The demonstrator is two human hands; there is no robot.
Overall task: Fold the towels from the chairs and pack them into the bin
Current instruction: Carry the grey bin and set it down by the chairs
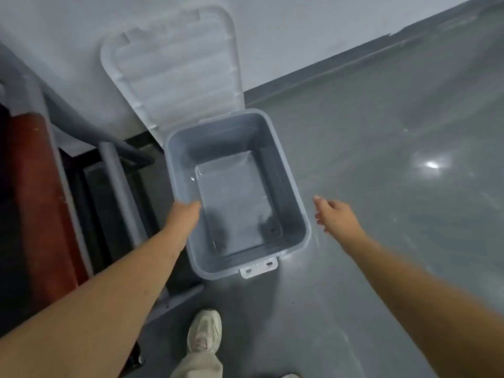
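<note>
At the bin, left hand grips its rim.

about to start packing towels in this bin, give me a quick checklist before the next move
1. Lid swung open toward the wall: ok.
2. Bin empty inside, room for towels: ok.
3. Left hand on the bin's left rim, its grip hidden: cannot tell.
4. Right hand open and free, beside the bin, not touching it: ok.
5. Folded towel ready to go in: not ok, none in view.
</note>
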